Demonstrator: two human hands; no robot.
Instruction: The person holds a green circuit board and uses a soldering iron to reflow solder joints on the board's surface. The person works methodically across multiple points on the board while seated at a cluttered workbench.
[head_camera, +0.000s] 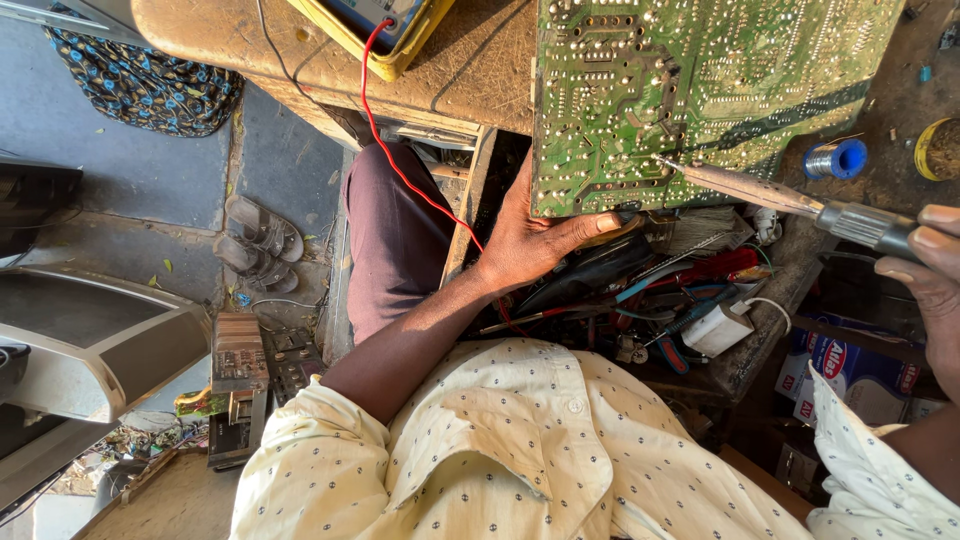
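Note:
A large green circuit board (690, 90), solder side up, lies across the worn wooden bench. My left hand (535, 235) grips its near left edge, thumb lying along the edge. My right hand (925, 265) holds a soldering iron (790, 200) by its metal handle. The iron's long tip rests on the board near its lower middle. A blue spool of solder wire (838, 158) stands just right of the board.
A yellow meter (375, 25) with a red lead (400, 165) sits at the bench's far edge. An open drawer (670, 290) below the board holds screwdrivers, pliers and a white adapter. Sandals (258, 240), electronic parts and a grey casing (90, 330) lie on the floor at left.

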